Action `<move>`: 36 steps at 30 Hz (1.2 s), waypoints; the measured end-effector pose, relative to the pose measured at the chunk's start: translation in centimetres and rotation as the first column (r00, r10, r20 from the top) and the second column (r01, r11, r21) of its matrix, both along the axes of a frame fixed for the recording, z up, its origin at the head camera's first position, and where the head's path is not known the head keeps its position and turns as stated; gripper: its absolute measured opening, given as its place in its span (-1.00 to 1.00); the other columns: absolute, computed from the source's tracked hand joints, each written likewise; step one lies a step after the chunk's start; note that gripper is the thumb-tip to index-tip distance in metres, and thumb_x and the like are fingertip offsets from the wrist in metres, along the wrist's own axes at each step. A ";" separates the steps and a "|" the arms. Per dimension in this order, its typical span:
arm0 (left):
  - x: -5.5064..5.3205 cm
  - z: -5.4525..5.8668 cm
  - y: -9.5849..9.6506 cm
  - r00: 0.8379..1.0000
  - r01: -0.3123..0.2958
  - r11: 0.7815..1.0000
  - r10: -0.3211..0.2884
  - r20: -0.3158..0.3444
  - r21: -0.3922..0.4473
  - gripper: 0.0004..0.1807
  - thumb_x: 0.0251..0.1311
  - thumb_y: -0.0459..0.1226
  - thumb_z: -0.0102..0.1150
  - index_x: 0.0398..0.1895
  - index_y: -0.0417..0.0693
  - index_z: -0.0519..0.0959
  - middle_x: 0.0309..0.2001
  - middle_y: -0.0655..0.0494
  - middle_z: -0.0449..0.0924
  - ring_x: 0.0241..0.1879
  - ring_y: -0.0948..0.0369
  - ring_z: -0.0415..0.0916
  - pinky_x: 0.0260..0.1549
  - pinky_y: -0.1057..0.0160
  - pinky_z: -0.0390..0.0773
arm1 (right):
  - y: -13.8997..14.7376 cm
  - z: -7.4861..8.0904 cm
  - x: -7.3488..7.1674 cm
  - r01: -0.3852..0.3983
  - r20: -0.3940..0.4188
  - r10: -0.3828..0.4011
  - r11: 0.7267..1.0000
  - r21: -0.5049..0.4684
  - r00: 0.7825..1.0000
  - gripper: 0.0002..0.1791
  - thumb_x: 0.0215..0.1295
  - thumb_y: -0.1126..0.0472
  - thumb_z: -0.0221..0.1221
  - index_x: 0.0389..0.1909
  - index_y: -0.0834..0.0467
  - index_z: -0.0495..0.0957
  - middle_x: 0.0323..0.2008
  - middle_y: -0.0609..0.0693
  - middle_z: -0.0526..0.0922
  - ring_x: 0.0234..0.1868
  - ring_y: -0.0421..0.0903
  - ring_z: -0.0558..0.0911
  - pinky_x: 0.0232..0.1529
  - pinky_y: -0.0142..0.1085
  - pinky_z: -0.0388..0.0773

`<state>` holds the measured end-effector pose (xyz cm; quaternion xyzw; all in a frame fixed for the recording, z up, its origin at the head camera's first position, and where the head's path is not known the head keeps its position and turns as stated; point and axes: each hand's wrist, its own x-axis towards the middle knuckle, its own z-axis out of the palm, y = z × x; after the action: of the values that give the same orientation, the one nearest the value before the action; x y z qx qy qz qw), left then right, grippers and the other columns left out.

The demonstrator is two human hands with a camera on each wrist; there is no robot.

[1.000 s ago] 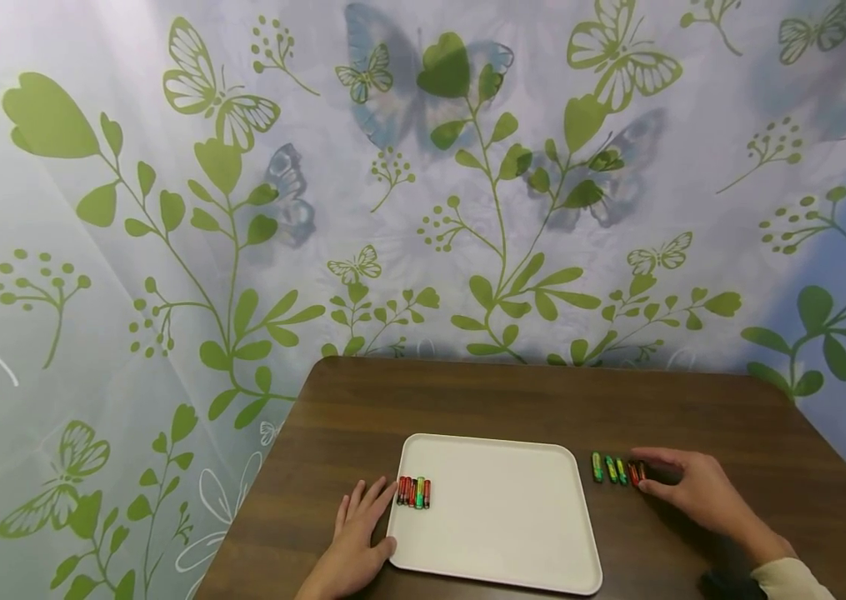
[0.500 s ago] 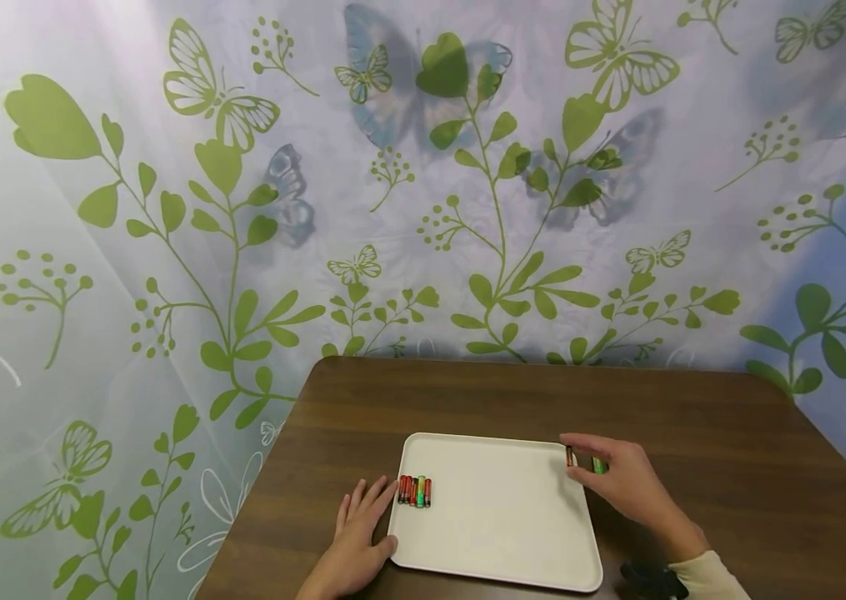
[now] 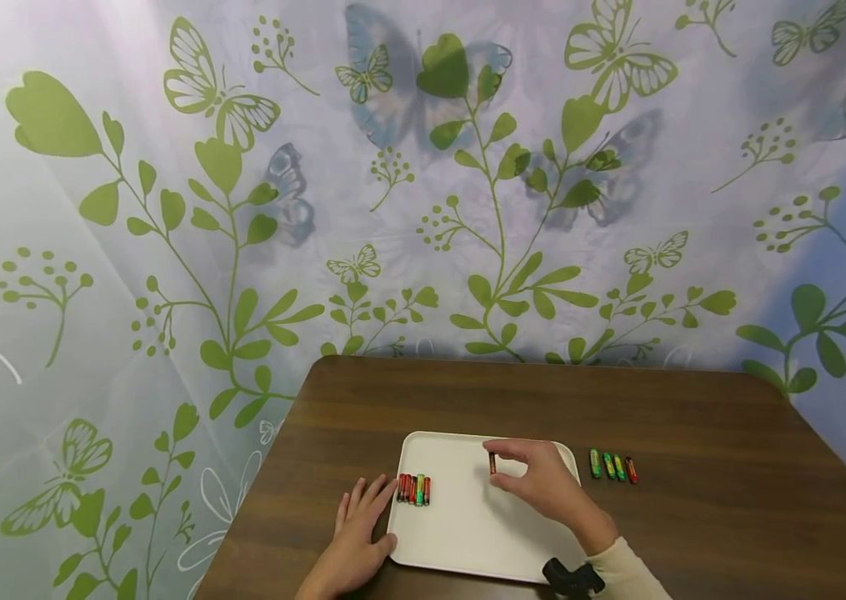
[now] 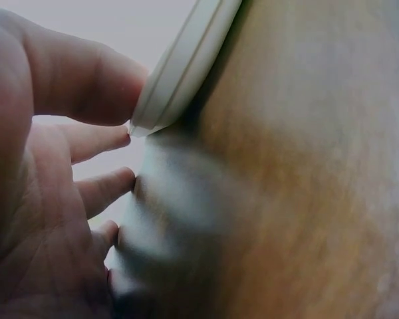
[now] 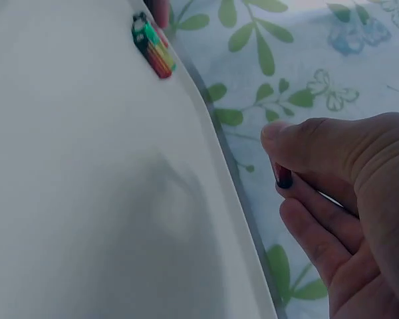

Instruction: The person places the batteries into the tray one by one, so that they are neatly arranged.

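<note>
Between thumb and fingertips my right hand (image 3: pixel 543 482) pinches a red-and-black battery (image 3: pixel 493 463), upright over the tray in the head view. The right wrist view shows the dark end of that battery (image 5: pixel 283 177) poking out under the thumb. A white rectangular tray (image 3: pixel 483 533) lies on the table. Inside its left edge several batteries (image 3: pixel 413 490), mostly red with one green, stand side by side in a row. My left hand (image 3: pixel 355 533) rests at the tray's left edge with fingers spread; in the left wrist view its thumb (image 4: pixel 86 80) touches the tray rim (image 4: pixel 179 73).
Right of the tray, several green and red batteries (image 3: pixel 613 467) lie in a row on the brown wooden table (image 3: pixel 693 533). A black wrist device (image 3: pixel 573 578) sits at my right cuff. Behind the table hangs a patterned curtain (image 3: pixel 423 208) with leaves and butterflies.
My right hand picked up one red-and-black battery from the row at the right and carried it left over the tray. The left hand stayed at the tray edge.
</note>
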<state>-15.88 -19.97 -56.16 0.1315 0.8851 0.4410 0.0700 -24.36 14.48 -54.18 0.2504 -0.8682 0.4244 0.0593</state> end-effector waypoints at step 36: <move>-0.1 -0.1 -0.1 1.000 -0.004 1.000 0.004 -0.020 -0.009 -0.12 0.26 -0.38 0.30 0.70 -0.09 0.31 0.72 -0.34 0.12 0.73 -0.47 -0.34 0.56 -0.51 -0.50 | -9.9 -2.8 1.0 -0.105 -0.095 0.115 0.989 0.104 0.989 -0.51 0.15 0.36 0.56 0.15 0.18 0.79 0.10 0.00 0.86 0.17 -0.04 0.81 0.25 -0.07 0.75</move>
<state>-16.00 -20.04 -56.23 0.1337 0.8880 0.4357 0.0610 -23.37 4.54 -56.96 0.3219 -0.8688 0.3702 0.0669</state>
